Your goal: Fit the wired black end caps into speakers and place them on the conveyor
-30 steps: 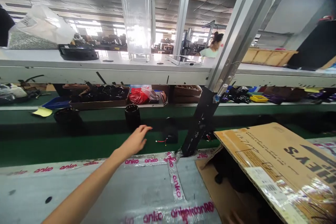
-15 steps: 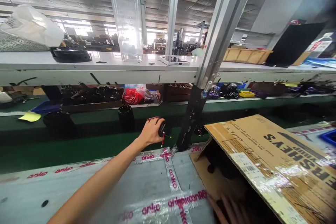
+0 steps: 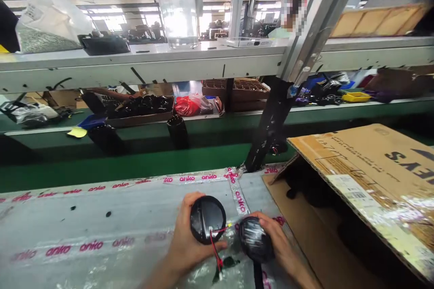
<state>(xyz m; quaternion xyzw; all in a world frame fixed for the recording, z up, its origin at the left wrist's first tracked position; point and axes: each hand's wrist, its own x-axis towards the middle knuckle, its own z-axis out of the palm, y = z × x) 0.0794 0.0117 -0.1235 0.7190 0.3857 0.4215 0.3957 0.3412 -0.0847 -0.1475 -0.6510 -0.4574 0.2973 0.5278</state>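
My left hand (image 3: 184, 230) is wrapped round a round black part (image 3: 207, 216), its flat face turned toward me. From that face hang red and black wires (image 3: 215, 253) ending in a small white connector. Close by on the right, my right hand (image 3: 278, 239) grips a second round black part (image 3: 255, 238), shiny and rounded, with a black strip (image 3: 258, 275) below it. The two parts are held side by side, slightly apart, over the grey worktop (image 3: 142, 216) with its pink-printed tape.
An open cardboard box (image 3: 339, 153) with dark items inside stands at the right. Behind the worktop runs a green conveyor belt (image 3: 142, 162) carrying a black cylinder (image 3: 177, 131). A metal post (image 3: 271, 122) rises there, and a shelf (image 3: 142, 65) crosses above. A person is partly visible beyond.
My left hand has come back from over the green belt with its round part. My right hand has left the cardboard box and now holds another round black part beside it.
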